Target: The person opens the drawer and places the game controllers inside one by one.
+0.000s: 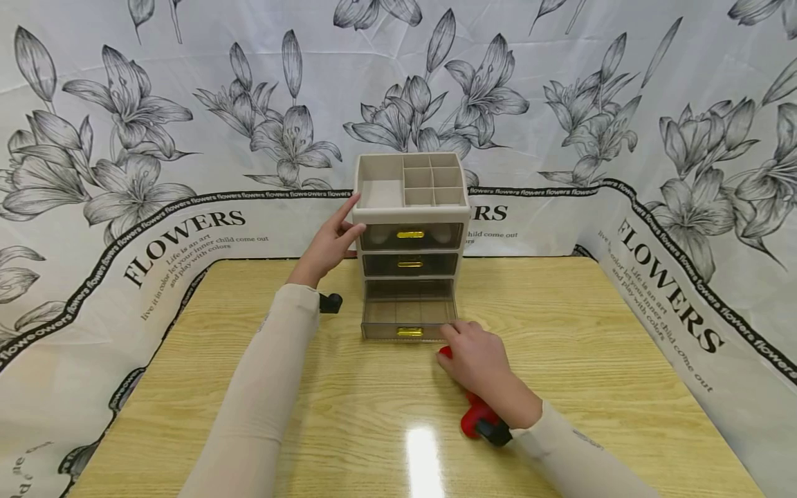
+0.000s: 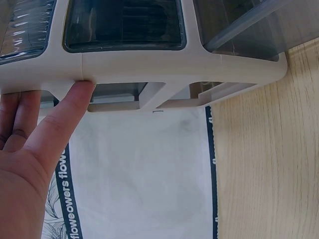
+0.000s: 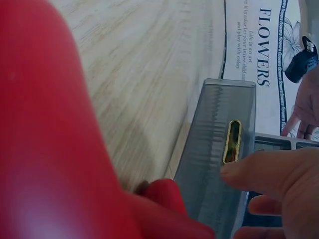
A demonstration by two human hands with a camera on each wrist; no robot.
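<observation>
Two hands work an organizer (image 1: 411, 228) at 12 o'clock on the surface (image 1: 591, 346): left hand (image 1: 326, 245) braces its side, fingers straight; right hand (image 1: 479, 363) holds a red tool (image 1: 476, 418), fingertips (image 3: 259, 174) on the open bottom drawer (image 1: 407, 311). Pushing squarely at the gold handle (image 3: 232, 141) should avoid jamming; both forearms reach forward

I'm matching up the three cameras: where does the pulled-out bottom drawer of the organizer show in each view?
Head: the bottom drawer sits centre frame, pulled out toward the person, right hand at its front corner.
Left wrist: only its smoky side shows, top right.
Right wrist: its front panel fills lower centre.
Shared landmark: the drawer's gold handle in head and right wrist views; the beige frame links the left wrist view.
</observation>
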